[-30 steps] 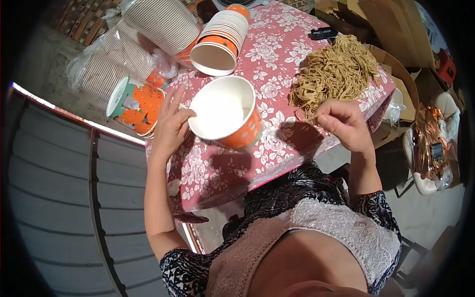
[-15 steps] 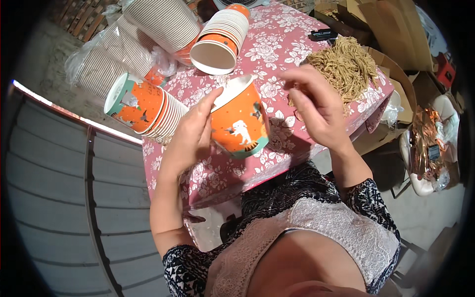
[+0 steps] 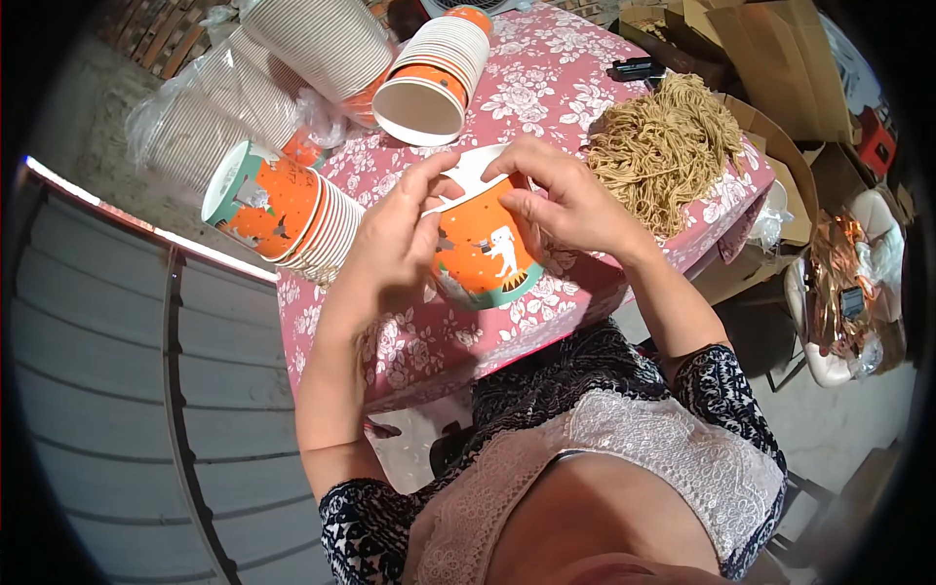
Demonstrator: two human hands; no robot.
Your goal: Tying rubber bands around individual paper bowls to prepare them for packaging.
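An orange paper bucket (image 3: 483, 258) with a white animal figure and a green base band stands in front of me, its white mouth facing up and away. My left hand (image 3: 398, 234) is closed on its left rim, thumb outside and fingers over the edge. On the right side of the rim, my right hand (image 3: 575, 205) pinches the wall between thumb and fingers. Close to my left hand lies a nested stack of the same buckets (image 3: 292, 219), tipped on its side. A heap of tan cords (image 3: 668, 146) lies beyond my right hand.
More nested buckets (image 3: 434, 78) lie at the back of the floral-clothed table (image 3: 531, 93). Plastic-wrapped stacks (image 3: 234, 102) fill the back left. A small black object (image 3: 636, 68) lies behind the cords. Cardboard boxes (image 3: 780, 58) and a chair (image 3: 873, 278) stand to the right.
My right hand has come left and down onto the bucket's rim and closed there. The bucket has turned and shifted slightly right, and my left fingers have curled over its edge.
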